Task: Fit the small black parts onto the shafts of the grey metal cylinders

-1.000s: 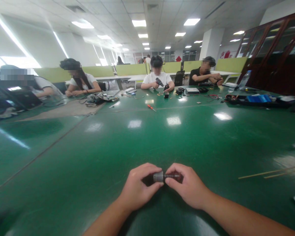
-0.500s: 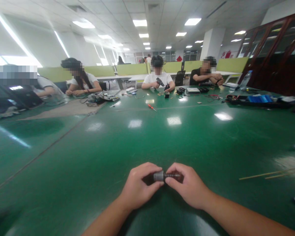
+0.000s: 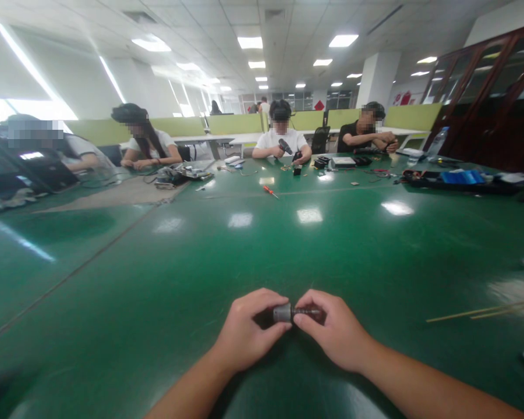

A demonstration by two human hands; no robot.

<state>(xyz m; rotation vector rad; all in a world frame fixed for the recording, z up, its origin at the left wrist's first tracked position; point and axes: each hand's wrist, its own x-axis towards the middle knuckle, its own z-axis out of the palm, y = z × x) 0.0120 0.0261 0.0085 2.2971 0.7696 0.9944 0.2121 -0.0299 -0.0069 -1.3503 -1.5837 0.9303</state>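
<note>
Both hands meet over the near part of the green table, on a small metal part (image 3: 282, 313) lying level between them. Its left end is a short, wide grey cylinder; a thin, dark, ribbed shaft (image 3: 303, 312) extends to the right. My left hand (image 3: 251, 326) pinches the cylinder between thumb and fingertips. Around the shaft, near where it joins the cylinder, the thumb and fingers of my right hand (image 3: 332, 329) are closed. The right fingers partly hide the shaft's far end, which looks reddish-brown. What exact kind of part this is, I cannot tell.
Thin tan sticks (image 3: 484, 311) lie to the right on the green table (image 3: 192, 256). An orange-handled screwdriver (image 3: 269, 191) lies farther away. Across the table sit several people, one holding a power drill (image 3: 284, 146). A black tray (image 3: 454, 179) with blue items stands at far right.
My hands and the metal part stay almost exactly where they were. Only a very slight shift of the camera view shows.
</note>
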